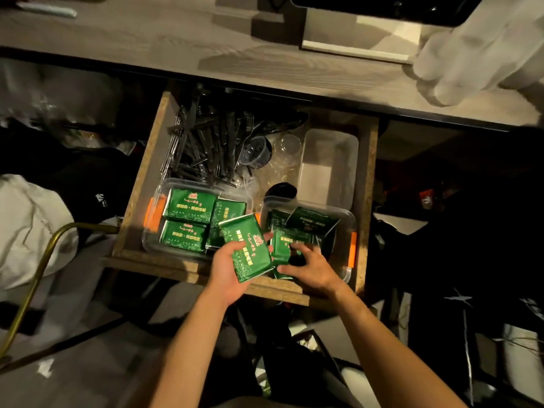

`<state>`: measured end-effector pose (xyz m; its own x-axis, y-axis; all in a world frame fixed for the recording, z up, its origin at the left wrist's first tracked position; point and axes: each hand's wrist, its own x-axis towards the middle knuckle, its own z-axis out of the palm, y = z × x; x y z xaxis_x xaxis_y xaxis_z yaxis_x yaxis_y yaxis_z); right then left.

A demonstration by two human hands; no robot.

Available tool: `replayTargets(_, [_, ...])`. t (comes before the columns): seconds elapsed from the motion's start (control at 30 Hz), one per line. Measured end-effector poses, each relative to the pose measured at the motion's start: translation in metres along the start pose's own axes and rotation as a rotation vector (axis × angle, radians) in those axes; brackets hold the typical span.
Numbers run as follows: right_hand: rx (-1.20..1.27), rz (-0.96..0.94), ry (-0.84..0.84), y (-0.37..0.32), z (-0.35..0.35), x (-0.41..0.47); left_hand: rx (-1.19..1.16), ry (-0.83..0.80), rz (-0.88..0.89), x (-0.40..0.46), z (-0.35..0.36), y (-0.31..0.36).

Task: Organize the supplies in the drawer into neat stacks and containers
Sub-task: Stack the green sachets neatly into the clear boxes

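Observation:
An open wooden drawer (138,184) sits below the desk edge. My left hand (226,269) holds a green packet (248,248) over the drawer's front middle. My right hand (309,265) reaches into the right clear container (350,219) and grips another green packet (287,245) there; several more packets lie jumbled behind it. The left clear container (153,242), with an orange clip, holds green packets (190,204) laid in neat rows.
Black plastic cutlery (200,145) is piled at the drawer's back left. Small clear cups (290,144) and a dark cup (256,151) stand mid-back, beside an empty translucent tub (329,166). A desk (147,48) runs above; a brass chair frame (38,266) curves at left.

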<state>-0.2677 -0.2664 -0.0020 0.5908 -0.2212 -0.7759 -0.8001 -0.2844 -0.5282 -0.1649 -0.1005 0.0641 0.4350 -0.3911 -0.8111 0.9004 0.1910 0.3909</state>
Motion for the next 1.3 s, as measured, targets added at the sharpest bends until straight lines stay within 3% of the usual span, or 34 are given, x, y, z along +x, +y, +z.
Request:
replayTargets(0.17, [-0.163, -0.122, -0.236, 0.005, -0.009, -0.014, -0.04, 0.066, 0.006, -0.003, -0.001, -0.004])
replayTargets(0.3, [-0.144, -0.192, -0.124, 0.004, -0.013, -0.021, -0.062, 0.09, 0.026, -0.008, 0.004, -0.002])
replayTargets(0.47, [0.177, -0.218, 0.133, -0.007, -0.028, -0.038, -0.039, 0.095, 0.085, -0.013, 0.011, 0.003])
replayTargets(0.6, [0.644, -0.28, 0.282, -0.042, -0.044, -0.071, -0.089, 0.094, 0.115, -0.015, 0.013, 0.009])
replayTargets(0.83, [1.125, -0.351, 0.073, -0.083, -0.072, -0.101, -0.052, 0.017, 0.037, -0.017, 0.032, 0.011])
replayTargets(0.93, [1.039, -0.245, 0.114, -0.083, -0.07, -0.093, -0.047, -0.029, 0.01, -0.019, 0.039, 0.01])
replayTargets(1.07, [0.851, -0.098, 0.327, -0.074, -0.068, -0.086, 0.025, -0.07, -0.028, -0.023, 0.043, 0.014])
replayTargets(1.3, [0.663, -0.184, 0.392, -0.087, -0.069, -0.089, 0.147, -0.016, 0.035, -0.015, 0.047, 0.006])
